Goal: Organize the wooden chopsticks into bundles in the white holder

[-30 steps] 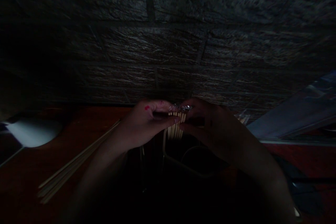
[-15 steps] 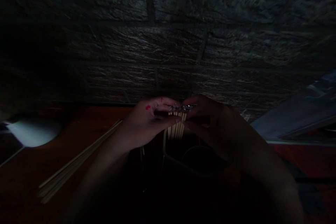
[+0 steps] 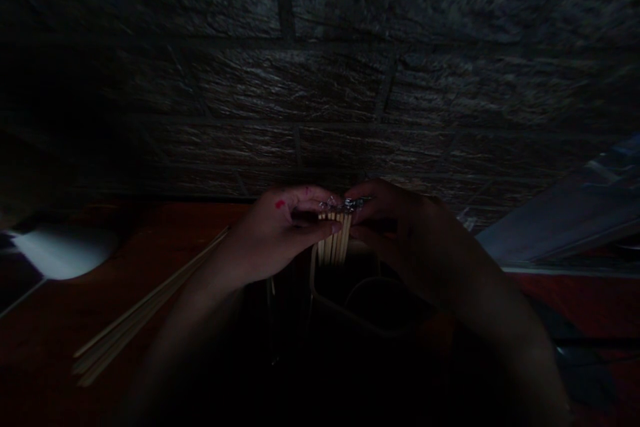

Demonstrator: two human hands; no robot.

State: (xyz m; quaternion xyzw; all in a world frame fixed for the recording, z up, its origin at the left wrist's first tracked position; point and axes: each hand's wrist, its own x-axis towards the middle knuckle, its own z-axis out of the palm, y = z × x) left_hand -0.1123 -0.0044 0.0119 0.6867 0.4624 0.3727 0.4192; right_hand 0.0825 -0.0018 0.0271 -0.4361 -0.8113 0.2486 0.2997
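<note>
The scene is very dark. My left hand (image 3: 273,233) and my right hand (image 3: 400,233) meet at the centre, both pinched closed around a small bundle of thin wooden sticks (image 3: 334,240) held upright. A crumpled bit of silver foil (image 3: 350,203) sits across the stick tops, between the fingertips of both hands. My left hand bears a red spot near the knuckle. Below the sticks stands a dark container (image 3: 360,300) whose rim barely shows.
Several long wooden sticks (image 3: 145,307) lie slanted on the reddish-brown table (image 3: 75,320) at left. A pale rounded object (image 3: 60,250) is at the far left edge. A dark brick-textured wall (image 3: 320,80) rises behind. A grey slanted surface (image 3: 575,213) is at right.
Both hands stay at the stick bundle with only slight finger shifts; my right hand's fingers have edged a little closer around the foil and the stick tops.
</note>
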